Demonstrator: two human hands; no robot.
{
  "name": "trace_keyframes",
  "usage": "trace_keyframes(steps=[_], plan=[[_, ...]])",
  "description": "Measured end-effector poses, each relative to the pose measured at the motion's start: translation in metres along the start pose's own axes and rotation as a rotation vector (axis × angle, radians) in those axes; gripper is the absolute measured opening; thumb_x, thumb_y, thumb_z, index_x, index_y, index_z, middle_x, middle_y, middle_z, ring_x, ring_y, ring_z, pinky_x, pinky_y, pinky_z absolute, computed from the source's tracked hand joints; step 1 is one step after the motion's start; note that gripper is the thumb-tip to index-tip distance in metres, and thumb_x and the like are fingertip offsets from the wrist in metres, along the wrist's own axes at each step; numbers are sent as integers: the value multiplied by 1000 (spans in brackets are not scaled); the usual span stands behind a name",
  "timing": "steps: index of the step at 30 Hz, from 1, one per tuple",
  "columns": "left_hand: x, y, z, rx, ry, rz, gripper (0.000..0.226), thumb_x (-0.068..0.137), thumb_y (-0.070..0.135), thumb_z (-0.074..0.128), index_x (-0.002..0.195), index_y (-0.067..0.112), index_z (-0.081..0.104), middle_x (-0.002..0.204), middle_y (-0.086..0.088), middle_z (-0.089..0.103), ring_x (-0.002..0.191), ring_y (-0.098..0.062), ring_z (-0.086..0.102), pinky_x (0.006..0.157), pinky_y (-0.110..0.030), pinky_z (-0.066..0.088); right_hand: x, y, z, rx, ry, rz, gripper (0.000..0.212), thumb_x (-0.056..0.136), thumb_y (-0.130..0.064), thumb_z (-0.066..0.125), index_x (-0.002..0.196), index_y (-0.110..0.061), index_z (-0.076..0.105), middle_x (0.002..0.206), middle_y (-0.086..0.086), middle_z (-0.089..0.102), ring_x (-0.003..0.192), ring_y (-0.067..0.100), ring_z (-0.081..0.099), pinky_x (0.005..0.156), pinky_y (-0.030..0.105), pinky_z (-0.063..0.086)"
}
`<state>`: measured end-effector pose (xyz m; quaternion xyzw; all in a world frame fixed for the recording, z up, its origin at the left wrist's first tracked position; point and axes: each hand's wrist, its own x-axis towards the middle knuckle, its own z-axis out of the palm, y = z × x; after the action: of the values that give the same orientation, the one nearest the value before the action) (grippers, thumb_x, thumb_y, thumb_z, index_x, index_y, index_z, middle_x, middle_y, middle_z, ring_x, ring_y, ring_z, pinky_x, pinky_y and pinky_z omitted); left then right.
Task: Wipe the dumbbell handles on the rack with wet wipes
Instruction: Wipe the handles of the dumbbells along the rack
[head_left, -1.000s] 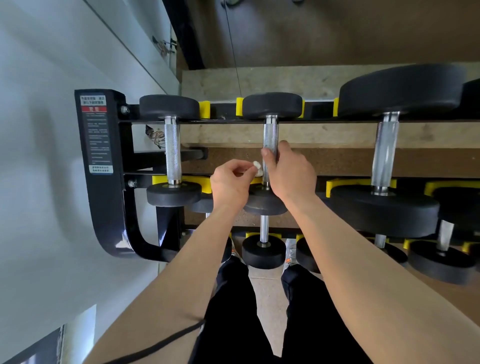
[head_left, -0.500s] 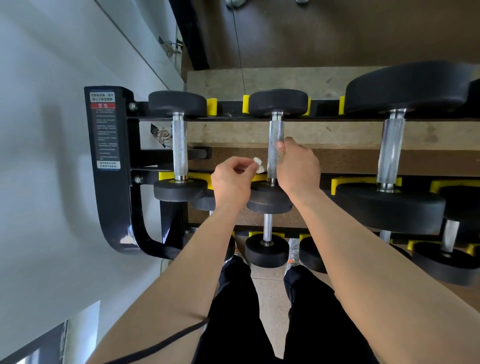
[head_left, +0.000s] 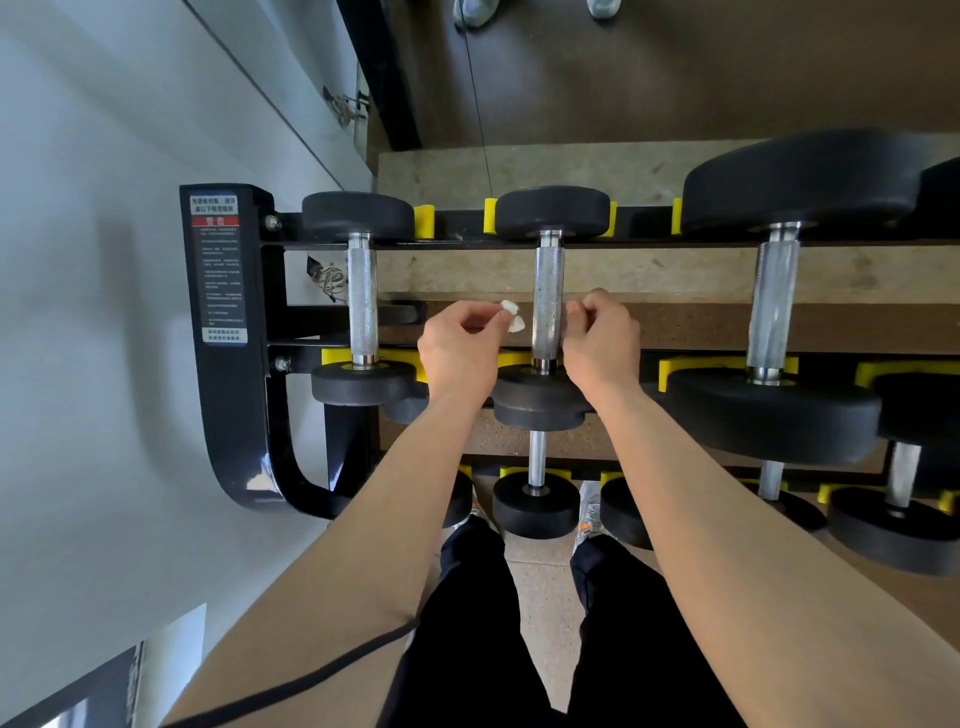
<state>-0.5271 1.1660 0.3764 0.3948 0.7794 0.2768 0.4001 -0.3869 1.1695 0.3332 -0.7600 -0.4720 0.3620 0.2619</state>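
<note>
I have my left hand (head_left: 460, 345) pinching the wet wipe (head_left: 512, 317) to rub the handle (head_left: 548, 291) just beyond its fingertips, my right hand (head_left: 605, 340) curled empty opposite.

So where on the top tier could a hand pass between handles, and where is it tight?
Widest opening: between the middle handle and the big right handle, beyond the right hand. A smaller gap lies between the left handle and the left hand. Crowded around the middle handle, with both hands and the wipe beside it.
</note>
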Motion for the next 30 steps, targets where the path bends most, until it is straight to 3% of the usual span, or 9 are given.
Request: trace_keyframes(steps=[2,6,9,12,15,20,30], plan=[[1,2,0,-1,0,-10,10,91,26,75,100,22,76,91,13,71,88,-1,65,77,-19,53,-2,2,-3,31,-3,42,19,103,-24,51,87,-16,58,81,-2,61,87,22,62,74,36,54],[2,6,3,4,-3,-12,11,91,26,75,102,22,76,91,14,71,87,0,64,77,-19,52,-13,-3,-9,138,11,34,12,101,-12,54,108,-16,62,93,-5,66,84,6,63,79,21,53],[2,7,8,5,-6,1,13,92,25,74,104,21,76,93,13,71,87,0,64,80,-20,53,-20,-9,-6,166,2,8,16,96,-25,65,110,-18,63,91,-12,63,77,0,58,66,9,42],[1,5,11,2,-6,18,9,92,24,74,101,22,75,92,14,71,87,1,64,79,-18,53,-15,-14,0,130,20,-31,23,92,-38,69,94,-18,59,81,-7,61,71,4,58,59,14,42],[0,2,12,-3,-9,19,4,91,24,75,93,27,72,86,16,69,83,2,64,75,-16,51,-8,-14,2,20,52,-81,19,94,-33,66,93,-16,59,83,-3,62,73,9,58,62,20,46],[0,-3,12,-10,-4,11,5,91,25,75,95,23,75,87,14,70,84,1,64,78,-21,55,-6,-9,4,-30,106,-136,9,98,-24,62,91,-18,62,84,-5,64,76,10,62,69,30,55],[5,-1,11,4,-10,29,6,93,24,73,98,24,73,89,16,68,85,1,63,71,-12,47,5,-11,-1,-129,-60,-148,8,103,-20,49,101,-15,55,96,3,62,81,16,61,62,26,51]])
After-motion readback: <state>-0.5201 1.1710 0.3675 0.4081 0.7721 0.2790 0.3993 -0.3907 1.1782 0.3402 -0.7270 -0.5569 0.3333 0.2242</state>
